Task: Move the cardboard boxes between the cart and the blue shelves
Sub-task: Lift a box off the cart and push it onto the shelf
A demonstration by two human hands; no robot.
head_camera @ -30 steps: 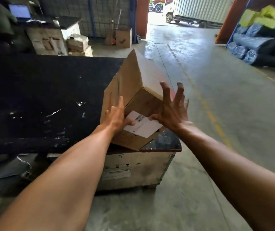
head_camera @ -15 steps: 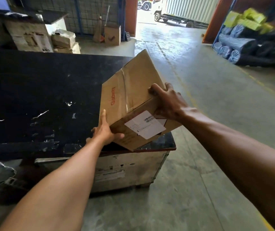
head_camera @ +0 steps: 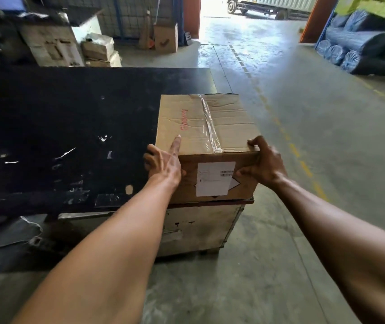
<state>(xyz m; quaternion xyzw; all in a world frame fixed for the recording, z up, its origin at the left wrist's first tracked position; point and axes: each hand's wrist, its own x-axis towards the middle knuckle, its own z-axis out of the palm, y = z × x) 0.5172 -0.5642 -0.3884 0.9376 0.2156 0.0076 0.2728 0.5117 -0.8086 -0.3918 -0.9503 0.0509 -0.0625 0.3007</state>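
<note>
Setting: warehouse floor (head_camera: 303, 141) of grey concrete, marked with a dashed yellow line and lit from an open doorway at the top of the view.
Surface: black, scuffed platform top (head_camera: 70, 127), flecked with white scraps and set on a pale, worn wooden crate base (head_camera: 201, 228).
Task item: cardboard box (head_camera: 203, 127), brown and creased, is seen resting flat at the near right corner of the platform, its top seam sealed with clear tape.
Writing: red lettering is printed on the box top, but its spelling cannot be made out for certain.
Label: white label (head_camera: 215, 178) with a small barcode is stuck on the near face; its text is too small to be read, and a black-edged diamond mark is half covered behind it.
Left hand (head_camera: 163, 164): it is pressed against the box's near left corner, one finger laid out straight on the top and the rest curled round the edge.
Right hand (head_camera: 264, 164): it is wrapped over the near right top corner, fingertips on the top and thumb on the front face.
Background: stacked cartons (head_camera: 98, 50) at the left, blue wrapped rolls (head_camera: 350, 47) under yellow bundles at the right.
Cut off: a truck (head_camera: 268, 5) outside is shown only in part.
</note>
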